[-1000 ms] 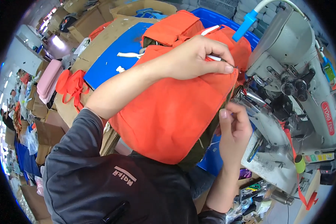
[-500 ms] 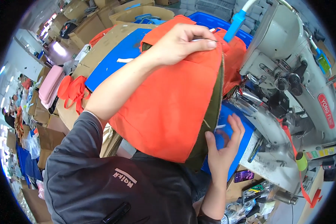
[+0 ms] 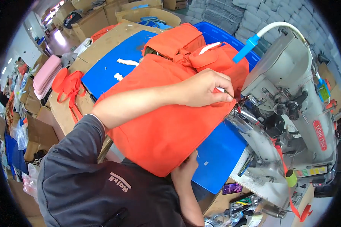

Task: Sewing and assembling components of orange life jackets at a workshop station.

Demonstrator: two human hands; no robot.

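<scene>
A large orange fabric piece point(image 3: 155, 136), seemingly a part-sewn bag, drapes across my lap and up over the blue board. My left hand point(image 3: 210, 89) pinches its upper right corner, close beside the needle area of the grey sewing machine point(image 3: 280, 72). A small white piece shows between the left fingers; its kind I cannot make out. At the lower edge of the orange fabric, my right hand point(image 3: 185, 166) is closed on the border, with most of its fingers hidden beneath the cloth. Farther back lie a bunched flap and pocket of orange cloth point(image 3: 178, 39).
The blue board point(image 3: 216, 162) reaches to the machine's base. A phone point(image 3: 232, 188) and small tools point(image 3: 242, 204) lie at the lower right. A blue crate point(image 3: 212, 32) stands behind the cloth. Orange straps point(image 3: 70, 89) and a pink bundle point(image 3: 47, 73) sit at the left.
My left hand has brought the fabric corner down and right, against the machine. My right hand has moved left and down from an open pose and closed at the lower edge. The olive underside is now mostly hidden.
</scene>
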